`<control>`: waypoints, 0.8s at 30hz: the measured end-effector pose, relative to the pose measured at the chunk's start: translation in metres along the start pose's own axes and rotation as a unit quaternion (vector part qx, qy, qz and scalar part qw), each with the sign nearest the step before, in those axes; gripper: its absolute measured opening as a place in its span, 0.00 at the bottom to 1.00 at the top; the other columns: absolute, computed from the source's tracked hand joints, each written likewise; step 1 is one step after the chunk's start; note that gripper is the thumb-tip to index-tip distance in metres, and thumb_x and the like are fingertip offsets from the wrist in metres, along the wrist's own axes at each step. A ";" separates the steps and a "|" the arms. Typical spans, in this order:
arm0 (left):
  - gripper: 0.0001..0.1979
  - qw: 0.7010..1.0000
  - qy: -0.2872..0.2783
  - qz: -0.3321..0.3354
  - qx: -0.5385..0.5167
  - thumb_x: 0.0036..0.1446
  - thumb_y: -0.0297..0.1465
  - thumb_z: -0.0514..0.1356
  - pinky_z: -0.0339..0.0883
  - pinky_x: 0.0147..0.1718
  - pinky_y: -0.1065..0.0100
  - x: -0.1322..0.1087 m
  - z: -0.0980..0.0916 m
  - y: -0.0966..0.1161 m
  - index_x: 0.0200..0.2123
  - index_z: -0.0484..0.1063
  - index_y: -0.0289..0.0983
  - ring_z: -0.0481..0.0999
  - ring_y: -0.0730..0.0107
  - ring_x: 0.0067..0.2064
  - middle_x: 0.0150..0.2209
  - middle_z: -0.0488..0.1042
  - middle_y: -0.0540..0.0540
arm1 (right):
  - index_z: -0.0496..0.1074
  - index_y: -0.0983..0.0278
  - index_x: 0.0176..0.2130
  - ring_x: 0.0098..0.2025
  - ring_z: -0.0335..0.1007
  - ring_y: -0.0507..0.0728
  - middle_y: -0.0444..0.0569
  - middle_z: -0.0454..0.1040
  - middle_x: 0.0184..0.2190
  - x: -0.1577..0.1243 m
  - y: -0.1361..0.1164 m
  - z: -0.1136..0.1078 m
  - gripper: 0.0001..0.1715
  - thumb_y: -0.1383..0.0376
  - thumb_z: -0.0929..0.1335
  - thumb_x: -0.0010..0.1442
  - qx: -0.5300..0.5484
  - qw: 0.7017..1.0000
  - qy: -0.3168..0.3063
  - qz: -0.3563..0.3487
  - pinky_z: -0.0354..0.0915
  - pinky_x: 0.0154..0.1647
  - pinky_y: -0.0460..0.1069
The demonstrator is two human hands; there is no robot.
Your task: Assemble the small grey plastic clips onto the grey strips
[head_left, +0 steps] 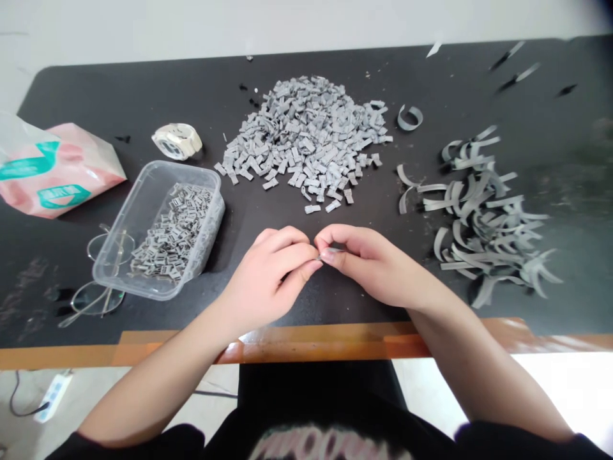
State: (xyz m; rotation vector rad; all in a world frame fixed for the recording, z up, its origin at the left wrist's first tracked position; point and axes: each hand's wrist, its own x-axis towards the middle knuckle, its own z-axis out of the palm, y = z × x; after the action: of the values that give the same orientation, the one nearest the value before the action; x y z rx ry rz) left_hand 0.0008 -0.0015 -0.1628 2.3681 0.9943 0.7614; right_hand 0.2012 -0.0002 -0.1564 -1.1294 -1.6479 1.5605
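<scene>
My left hand (272,271) and my right hand (373,265) meet over the near part of the table, fingertips touching. Thumb and forefinger of each hand are pinched together. A sliver of a small grey piece (330,250) shows at the right thumb; the fingers hide most of it, and what the left fingertips grip cannot be made out. Just beyond the hands lies a large heap of small grey fabric tabs (311,137). To the left, a clear plastic tub (191,271) holds many small metal buckles (167,239). Curled grey strips (483,217) lie in a pile on the right.
Eyeglasses (98,298) lie partly behind the tub. A white watch (177,140) and a pink-and-white packet (71,169) are at the left. One curled strip (410,119) sits apart, right of the heap. Brown tape (325,342) runs along the black table's (143,96) front edge.
</scene>
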 end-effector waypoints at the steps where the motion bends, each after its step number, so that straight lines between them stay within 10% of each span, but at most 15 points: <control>1: 0.10 1.000 0.001 0.009 0.007 0.68 0.27 0.57 0.68 0.41 0.66 0.000 0.000 0.000 0.34 0.75 0.38 0.76 0.70 0.37 0.37 0.78 0.48 | 0.66 0.63 0.30 0.30 0.58 0.51 0.41 0.64 0.27 0.000 0.001 0.002 0.09 0.67 0.65 0.65 0.026 1.000 0.009 0.010 0.55 0.32 0.48; 9: 0.11 0.994 0.054 -0.092 -0.010 0.61 0.34 0.67 0.68 0.40 0.64 0.000 0.001 0.000 0.44 0.72 0.38 0.76 0.67 0.37 0.39 0.78 0.48 | 0.65 0.62 0.32 0.22 0.44 0.48 0.35 0.53 0.21 0.000 0.008 0.003 0.14 0.58 0.69 0.67 0.168 0.983 0.048 0.050 0.45 0.25 0.47; 24: 0.06 0.988 0.065 -0.069 -0.126 0.65 0.27 0.60 0.69 0.33 0.70 -0.002 0.000 0.003 0.33 0.70 0.38 0.74 0.73 0.31 0.29 0.75 0.51 | 0.83 0.61 0.40 0.29 0.68 0.51 0.44 0.77 0.29 -0.001 0.001 0.001 0.09 0.61 0.75 0.60 0.145 0.982 0.117 0.024 0.62 0.28 0.47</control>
State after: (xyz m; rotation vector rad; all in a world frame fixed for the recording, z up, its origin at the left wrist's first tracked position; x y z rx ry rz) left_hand 0.0012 -0.0046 -0.1615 2.0351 1.0364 0.9376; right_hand 0.2011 -0.0012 -0.1579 -1.1508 -1.2037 1.5698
